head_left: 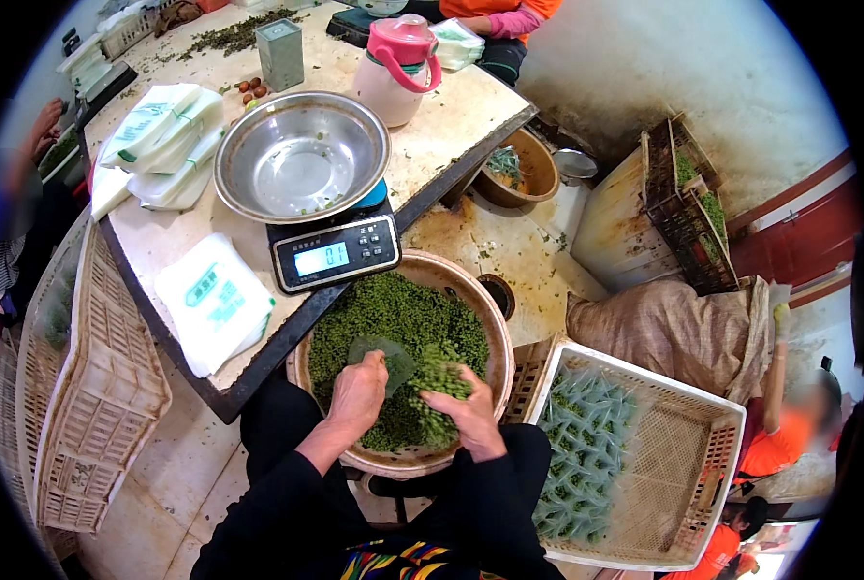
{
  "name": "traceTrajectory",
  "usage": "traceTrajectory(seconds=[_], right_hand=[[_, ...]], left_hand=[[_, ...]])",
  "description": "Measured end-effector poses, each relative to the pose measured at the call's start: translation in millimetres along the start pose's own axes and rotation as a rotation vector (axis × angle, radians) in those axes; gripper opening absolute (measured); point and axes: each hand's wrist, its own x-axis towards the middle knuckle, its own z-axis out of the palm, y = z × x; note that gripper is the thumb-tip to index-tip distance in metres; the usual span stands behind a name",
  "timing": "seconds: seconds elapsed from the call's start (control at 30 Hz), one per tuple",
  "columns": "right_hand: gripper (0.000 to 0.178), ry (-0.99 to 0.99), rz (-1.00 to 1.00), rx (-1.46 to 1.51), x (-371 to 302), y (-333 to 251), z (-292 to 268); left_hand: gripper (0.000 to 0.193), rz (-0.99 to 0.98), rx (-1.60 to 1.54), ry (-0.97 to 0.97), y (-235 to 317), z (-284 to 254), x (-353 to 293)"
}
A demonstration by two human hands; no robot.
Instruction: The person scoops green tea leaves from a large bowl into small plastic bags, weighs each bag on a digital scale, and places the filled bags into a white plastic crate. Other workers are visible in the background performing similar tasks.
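My left hand (357, 391) pinches a thin see-through plastic bag (393, 364) by its edge, over a round tub (498, 338) between my knees. Small green berries on stems, like green peppercorns (393, 307), fill the tub. A loose handful of the same berries (441, 375) sits in my right hand (472, 416), close beside the bag. Whether any berries are inside the bag I cannot tell. Just beyond the tub, at the table's edge, a digital scale (337, 253) carries a wide steel bowl (301, 159) with a few bits in it.
Bag stacks (214, 300) lie on the table (470, 126), near a pink-lidded jug (398, 82) and metal tin (279, 55). At right, a white crate (678, 454) holds filled bags (582, 454). Crates (103, 396) stand left; a sack (673, 329) lies behind. People work around.
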Motion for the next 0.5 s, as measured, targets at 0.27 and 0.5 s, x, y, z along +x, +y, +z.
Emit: traceTrajectory(seconds=[0.27,0.5], right_hand=[[0.058,-0.106,-0.282,-0.639,15,7,-11],[0.052,-0.050,-0.182,-0.819,19,11,1]], left_hand=[[0.024,0.173,-0.103,-0.062,7,6,-5],[0.007,0.245,0.143,-0.075,-21,41,-3]])
